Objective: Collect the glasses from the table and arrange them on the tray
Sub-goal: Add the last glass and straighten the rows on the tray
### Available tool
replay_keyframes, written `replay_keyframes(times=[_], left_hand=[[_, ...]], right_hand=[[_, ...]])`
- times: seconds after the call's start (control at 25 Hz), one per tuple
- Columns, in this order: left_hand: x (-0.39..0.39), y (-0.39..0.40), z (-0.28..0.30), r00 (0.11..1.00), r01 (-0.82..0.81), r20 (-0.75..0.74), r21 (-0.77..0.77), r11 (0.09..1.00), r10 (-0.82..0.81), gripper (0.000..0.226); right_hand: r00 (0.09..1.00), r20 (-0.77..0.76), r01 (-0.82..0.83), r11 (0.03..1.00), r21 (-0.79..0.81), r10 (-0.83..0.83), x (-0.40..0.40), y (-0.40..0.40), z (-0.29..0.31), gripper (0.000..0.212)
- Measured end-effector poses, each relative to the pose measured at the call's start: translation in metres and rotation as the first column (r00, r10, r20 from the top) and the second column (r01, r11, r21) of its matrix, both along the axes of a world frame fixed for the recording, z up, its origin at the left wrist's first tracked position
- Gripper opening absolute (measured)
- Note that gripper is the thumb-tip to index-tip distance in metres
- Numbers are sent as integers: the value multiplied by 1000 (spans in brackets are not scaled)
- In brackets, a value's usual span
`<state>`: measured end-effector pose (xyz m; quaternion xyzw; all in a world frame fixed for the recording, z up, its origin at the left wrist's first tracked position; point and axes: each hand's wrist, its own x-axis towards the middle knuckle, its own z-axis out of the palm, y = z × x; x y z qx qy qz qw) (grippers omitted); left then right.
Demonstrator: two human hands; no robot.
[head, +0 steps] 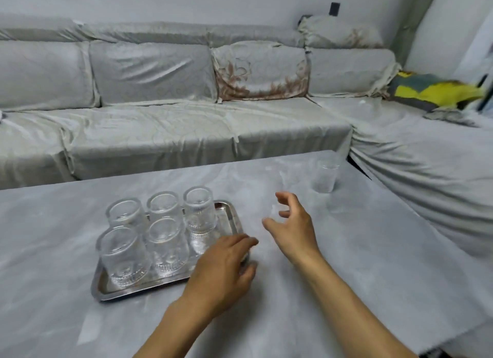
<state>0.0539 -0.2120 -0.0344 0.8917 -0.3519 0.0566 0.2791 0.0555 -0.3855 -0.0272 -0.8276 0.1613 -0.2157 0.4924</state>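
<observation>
Left to right from the head cam.

Tray: shiny metal, sits on the grey table, left of centre. Five glasses are on it, all upside down, in two rows: back row of three, front row of two. The front-right slot looks free.

Left hand: over the tray's near-right corner, fingers curled down on the rim. It hides the corner, so I can't tell if it is gripping the tray or just resting there. No glass in it that I can see.

Right hand: above the table just right of the tray, fingers spread, holding nothing. It's aimed toward the far right.

Last glass: upright near the table's far right edge, well apart from the tray. Motion blur smears it.

Handling call: clear ribbed glass, rigid, brittle, probably smooth and a bit slick, and moderate in weight. I'd wrap the mid-body with thumb opposite the fingers, not pinch the rim. It needs inverting to match the others, so set it down gently in the free slot and avoid clinking the neighbours.

Obstacles: table between hand and glass is bare, so the path is open. Main risk is the table edge just beyond the glass, so don't nudge it outward. Sofa behind, out of the way.
</observation>
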Motion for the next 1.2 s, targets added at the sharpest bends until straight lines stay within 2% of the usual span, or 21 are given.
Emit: replay_keyframes(times=[0.04, 0.12, 0.2, 0.32, 0.4, 0.48, 0.56, 0.64, 0.76, 0.88, 0.96, 1.0, 1.08, 1.2], left_hand=[[10, -27, -6, 996, 21, -83, 111, 994, -12, 56], [40, -71, -17, 980, 40, -198, 377, 925, 38, 78], [71, -101, -28, 976, 27, -199, 528, 849, 92, 94], [101, -115, -45, 973, 41, -209, 575, 817, 98, 109], [107, -116, -53, 975, 51, -206, 559, 827, 80, 117], [110, -117, -60, 979, 45, -187, 561, 827, 74, 122], [112, -118, -60, 982, 38, -176, 565, 824, 75, 124], [113, -118, -60, 984, 40, -166, 567, 823, 66, 124], [111, -121, -59, 984, 50, -168, 570, 820, 57, 121], [107, -117, -54, 973, 46, -209, 589, 807, 98, 114], [89, -115, -38, 973, 36, -210, 563, 826, 100, 94], [76, -111, -29, 982, 11, -166, 531, 847, 91, 77], [46, -99, -16, 997, -12, -62, 402, 916, 40, 48], [-9, -28, -5, 997, -21, 75, 114, 993, 12, 35]], right_hand=[[999, 3, 39, 999, -25, -39, -5, -19, -2, 59], [996, -1, 91, 991, -94, -92, -11, -55, -6, 62], [995, -5, 97, 980, -176, -99, -7, -91, -11, 68], [994, 24, 108, 953, -283, -106, 23, -144, -13, 88], [982, 43, 190, 930, -315, -186, 52, -171, -13, 101], [950, 56, 310, 908, -282, -307, 87, -189, -16, 110], [923, 27, 375, 877, -300, -385, 119, -203, -27, 112], [928, -82, 313, 881, -355, -363, 143, -213, -41, 99], [927, -149, 269, 887, -375, -344, 152, -225, -50, 66], [951, -123, 236, 924, -299, -283, 131, -202, -43, 61], [974, -79, 193, 958, -210, -214, 97, -166, -39, 60], [987, -38, 151, 977, -149, -158, 78, -141, -34, 59], [997, 54, 59, 998, -38, -57, 46, -95, -23, 61], [991, 114, -67, 998, 17, 65, 13, -18, 3, 75]])
